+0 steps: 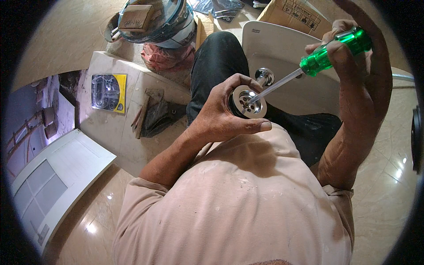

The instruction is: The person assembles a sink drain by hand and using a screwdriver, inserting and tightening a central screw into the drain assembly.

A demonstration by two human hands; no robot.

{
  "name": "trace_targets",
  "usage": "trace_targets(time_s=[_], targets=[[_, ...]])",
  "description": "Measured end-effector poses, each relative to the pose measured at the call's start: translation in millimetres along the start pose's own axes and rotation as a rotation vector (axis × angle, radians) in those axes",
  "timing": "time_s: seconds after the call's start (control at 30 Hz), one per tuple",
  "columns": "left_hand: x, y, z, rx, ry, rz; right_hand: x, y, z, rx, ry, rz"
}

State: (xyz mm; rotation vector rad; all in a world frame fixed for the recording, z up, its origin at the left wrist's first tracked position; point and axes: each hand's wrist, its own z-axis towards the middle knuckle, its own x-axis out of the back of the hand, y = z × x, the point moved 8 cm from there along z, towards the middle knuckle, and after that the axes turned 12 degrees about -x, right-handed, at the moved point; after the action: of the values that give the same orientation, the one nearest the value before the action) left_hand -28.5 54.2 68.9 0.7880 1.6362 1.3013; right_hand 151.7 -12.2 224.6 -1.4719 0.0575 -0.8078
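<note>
My left hand [223, 108] wraps round a round chrome sink drain strainer [256, 106], its holed face turned up toward me and its dark rim against my palm. In my right hand [353, 62] is a screwdriver [329, 57] with a clear green handle. Its long shaft slants down to the left, and the tip meets the middle of the strainer among the holes. Just beyond the strainer, a chrome fitting [265, 77] shows against the white washbasin [282, 44], which lies in front of my legs.
A cardboard box [296, 17] rests behind the basin. At the far left stands a dirty bucket [176, 33] with a small carton [135, 17] on top, beside a red bag [165, 57]. A yellow-edged blister pack [109, 92] and a dark cloth-like bag [163, 117] lie left. A white door [75, 159] is lower left.
</note>
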Motion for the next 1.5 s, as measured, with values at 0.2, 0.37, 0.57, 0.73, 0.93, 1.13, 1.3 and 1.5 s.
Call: trace_targets(time_s=[0.2, 0.37, 0.57, 0.73, 0.93, 1.13, 1.3, 1.5], targets=[[-3.9, -4.1, -3.9, 0.028, 0.014, -0.021, 0.4, -2.9, -0.5, 0.094, -0.034, 0.198], [-3.9, -6.3, -2.6, 0.020, 0.019, -0.022, 2.1, 8.2, -0.4, -0.027, 0.075, 0.110], [-2.4, -5.8, 1.9, -0.015, 0.034, -0.004, 1.2, 9.9, -3.3, -0.044, 0.003, 0.317], [-4.1, -4.0, 2.1, -0.022, 0.016, 0.031, 1.3, 2.5, -4.7, 0.047, 0.015, 0.238], [-3.5, -1.0, -0.1, -0.028, 0.005, 0.031, 4.7, 2.0, -6.9, 0.015, 0.111, 0.069], [-3.7, 1.1, -0.5, 0.012, -0.006, 0.030, 5.5, 11.3, -7.6, -0.033, 0.193, -0.017], [-3.5, 2.0, -1.1, 0.024, 0.000, 0.017, 1.3, 7.3, -4.9, 0.051, 0.030, 0.275], [-5.0, 1.1, -0.4, -0.021, -0.003, 0.022, -3.6, -0.5, -4.2, 0.065, -0.026, 0.195]])
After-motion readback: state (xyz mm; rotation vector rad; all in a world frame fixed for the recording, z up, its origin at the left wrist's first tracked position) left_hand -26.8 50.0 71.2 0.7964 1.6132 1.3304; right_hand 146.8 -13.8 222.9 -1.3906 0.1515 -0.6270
